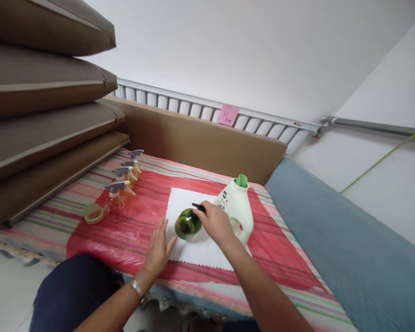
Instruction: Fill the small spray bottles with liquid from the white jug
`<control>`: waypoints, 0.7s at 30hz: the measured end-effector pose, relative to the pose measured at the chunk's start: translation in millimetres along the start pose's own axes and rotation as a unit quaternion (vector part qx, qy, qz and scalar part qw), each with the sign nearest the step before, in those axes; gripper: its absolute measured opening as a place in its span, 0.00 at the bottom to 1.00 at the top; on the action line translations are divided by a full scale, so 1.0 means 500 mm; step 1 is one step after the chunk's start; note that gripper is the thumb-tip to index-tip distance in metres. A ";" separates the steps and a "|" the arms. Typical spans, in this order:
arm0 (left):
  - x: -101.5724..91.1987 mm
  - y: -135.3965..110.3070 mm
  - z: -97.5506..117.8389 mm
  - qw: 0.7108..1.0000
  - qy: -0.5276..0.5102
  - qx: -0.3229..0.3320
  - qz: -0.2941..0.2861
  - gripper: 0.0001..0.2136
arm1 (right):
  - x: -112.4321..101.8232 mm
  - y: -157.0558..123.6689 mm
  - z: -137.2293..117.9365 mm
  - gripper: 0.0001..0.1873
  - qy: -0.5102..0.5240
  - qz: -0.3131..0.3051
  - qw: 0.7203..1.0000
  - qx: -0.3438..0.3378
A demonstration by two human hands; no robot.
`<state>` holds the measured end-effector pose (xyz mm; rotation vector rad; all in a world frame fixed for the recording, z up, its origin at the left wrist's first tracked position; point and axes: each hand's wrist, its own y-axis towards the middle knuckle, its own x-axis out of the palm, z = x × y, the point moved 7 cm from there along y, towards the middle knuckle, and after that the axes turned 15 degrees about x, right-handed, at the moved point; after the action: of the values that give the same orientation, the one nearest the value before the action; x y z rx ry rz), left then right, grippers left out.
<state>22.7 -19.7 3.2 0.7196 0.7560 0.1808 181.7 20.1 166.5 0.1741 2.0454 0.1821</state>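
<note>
A green see-through bottle (187, 226) with a black pump head leans over the white cloth (190, 254). My right hand (216, 221) is closed around the pump end of the bottle, which partly hides it. Fingers stretched out, my left hand (158, 246) holds nothing and is by the cloth's left edge, just left of the bottle. Close behind my right hand stands a pale green detergent jug (240, 207) with a green spout insert at its mouth.
On the left, several spray bottles (115, 198) stand in a row beside a small round lid or dish (94, 213). Red plastic sheeting (141, 235) covers part of the striped cloth. Stacked brown cushions (48, 101) rise at left; a brown panel (193, 138) borders the back.
</note>
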 end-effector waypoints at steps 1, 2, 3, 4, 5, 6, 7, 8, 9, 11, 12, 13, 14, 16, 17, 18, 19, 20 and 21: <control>0.014 -0.013 0.020 0.999 0.013 0.035 -0.036 0.27 | -0.030 -0.011 0.010 0.08 0.004 0.001 1.000 -0.002; 0.030 -0.022 0.041 0.995 0.022 0.070 -0.073 0.28 | -0.062 -0.024 0.023 0.09 0.010 0.002 1.000 -0.002; 0.048 -0.028 0.061 0.989 0.030 0.100 -0.106 0.29 | -0.094 -0.036 0.039 0.09 0.015 0.001 1.000 -0.003; 0.066 -0.030 0.076 0.983 0.037 0.123 -0.132 0.30 | -0.126 -0.049 0.057 0.10 0.022 0.000 1.000 0.000; 0.083 -0.027 0.088 0.978 0.045 0.139 -0.149 0.31 | -0.157 -0.061 0.079 0.11 0.025 -0.002 1.000 0.008; 0.098 -0.021 0.094 0.975 0.054 0.148 -0.158 0.32 | -0.187 -0.074 0.102 0.11 0.027 -0.003 0.999 0.016; 0.112 -0.012 0.097 0.973 0.066 0.152 -0.162 0.32 | -0.214 -0.087 0.128 0.12 0.027 -0.007 0.999 0.026; 0.126 -0.002 0.095 0.971 0.080 0.154 -0.162 0.32 | -0.239 -0.099 0.154 0.12 0.025 -0.013 0.999 0.037; 0.139 0.008 0.089 0.970 0.097 0.152 -0.160 0.32 | -0.261 -0.111 0.181 0.12 0.020 -0.019 0.998 0.048; 0.163 0.026 0.067 0.967 0.141 0.144 -0.154 0.31 | -0.295 -0.131 0.238 0.13 -0.003 -0.031 0.997 0.077; 0.174 0.033 0.052 0.965 0.166 0.137 -0.150 0.32 | -0.309 -0.137 0.269 0.13 -0.022 -0.033 0.995 0.095; 0.186 0.037 0.036 0.961 0.186 0.135 -0.152 0.33 | -0.320 -0.139 0.302 0.12 -0.043 -0.032 0.992 0.114; 0.196 0.040 0.020 0.958 0.206 0.131 -0.152 0.33 | -0.329 -0.138 0.336 0.12 -0.066 -0.028 0.988 0.134; 0.216 0.037 -0.009 0.949 0.230 0.135 -0.169 0.34 | -0.342 -0.124 0.408 0.11 -0.103 -0.015 0.980 0.170; 0.225 0.032 -0.020 0.944 0.236 0.143 -0.180 0.35 | -0.346 -0.112 0.443 0.10 -0.114 -0.008 0.976 0.186; 0.227 0.029 -0.030 0.943 0.244 0.144 -0.177 0.35 | -0.348 -0.096 0.477 0.09 -0.118 -0.001 0.973 0.199; 0.228 0.025 -0.037 0.942 0.246 0.149 -0.174 0.35 | -0.347 -0.078 0.508 0.09 -0.120 0.004 0.970 0.210; 0.227 0.021 -0.040 0.942 0.243 0.159 -0.168 0.34 | -0.345 -0.057 0.537 0.08 -0.119 0.009 0.969 0.218; 0.223 0.020 -0.040 0.943 0.237 0.171 -0.159 0.33 | -0.342 -0.033 0.562 0.07 -0.118 0.015 0.967 0.223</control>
<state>90.9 42.6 -63.5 0.8819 1.3761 -0.0807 508.9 -15.1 182.0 0.4821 1.8187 -0.2753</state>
